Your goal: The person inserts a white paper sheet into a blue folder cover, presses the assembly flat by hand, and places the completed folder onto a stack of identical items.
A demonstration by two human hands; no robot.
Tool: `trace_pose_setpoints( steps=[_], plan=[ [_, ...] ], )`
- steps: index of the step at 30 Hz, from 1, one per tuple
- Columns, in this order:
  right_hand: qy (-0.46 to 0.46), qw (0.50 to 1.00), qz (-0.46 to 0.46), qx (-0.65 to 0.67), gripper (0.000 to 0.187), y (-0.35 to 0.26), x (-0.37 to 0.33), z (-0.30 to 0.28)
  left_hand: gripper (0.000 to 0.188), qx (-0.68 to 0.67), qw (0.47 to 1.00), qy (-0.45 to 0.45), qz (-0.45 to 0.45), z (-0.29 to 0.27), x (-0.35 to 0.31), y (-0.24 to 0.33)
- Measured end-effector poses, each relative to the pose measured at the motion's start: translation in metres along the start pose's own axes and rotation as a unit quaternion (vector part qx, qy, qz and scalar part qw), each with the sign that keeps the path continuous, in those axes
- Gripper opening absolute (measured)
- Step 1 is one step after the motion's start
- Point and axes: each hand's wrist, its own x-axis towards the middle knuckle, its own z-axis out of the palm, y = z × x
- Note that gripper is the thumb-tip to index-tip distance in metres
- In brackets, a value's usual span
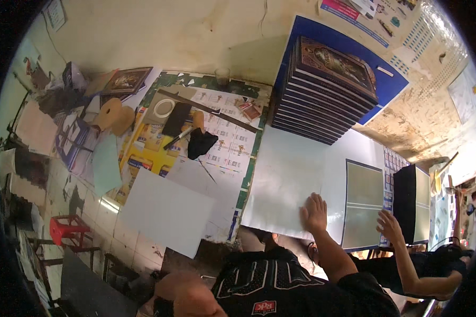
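My right hand (316,212) lies flat with its fingers stretched out on the near part of a large glossy white sheet (285,174). Nothing is held in it. Low in the picture, close to the camera, a blurred bare part of my left arm or hand (193,297) shows; its fingers cannot be made out. To the right of my right hand lies an opened-out book cover (364,185) with two grey boards and a dark blue border. A stack of dark hardcover books (328,100) stands at the far side of the sheet.
A co-worker's hand (390,228) is beside the book cover, near a black-and-beige cover (405,203). On the left table lie a pale board (166,208) overhanging the edge, a metal ruler (209,111), a tape roll (163,108) and a black cloth (201,143). A red stool (69,228) stands left.
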Motion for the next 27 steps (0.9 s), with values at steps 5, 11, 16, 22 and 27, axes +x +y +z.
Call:
trace_pose_setpoints(
  steps=[5, 11, 16, 22, 27],
  plan=[
    [0.002, 1.000, -0.007, 0.003, 0.054, 0.008, 0.001, 0.008, 0.030, 0.048, 0.978, -0.095, -0.181, 0.006, -0.046, 0.019],
    [0.014, 1.000, -0.017, 0.017, 0.058, 0.007, 0.004, 0.008, 0.062, 0.027, 0.822, -0.339, -0.457, 0.141, -0.147, -0.041],
    [-0.009, 1.000, -0.001, -0.005, 0.062, 0.009, 0.004, 0.009, 0.070, 0.176, 0.716, -0.469, -0.485, 0.200, -0.265, -0.043],
    [-0.022, 0.993, 0.011, 0.113, 0.065, 0.027, 0.008, -0.013, 0.072, 0.241, 0.704, -0.502, -0.441, 0.224, -0.276, -0.070],
    [0.154, 0.948, 0.224, 0.164, 0.053, 0.173, 0.028, -0.046, 0.073, 0.260, 0.695, -0.527, -0.414, 0.242, -0.282, -0.086]
  ],
)
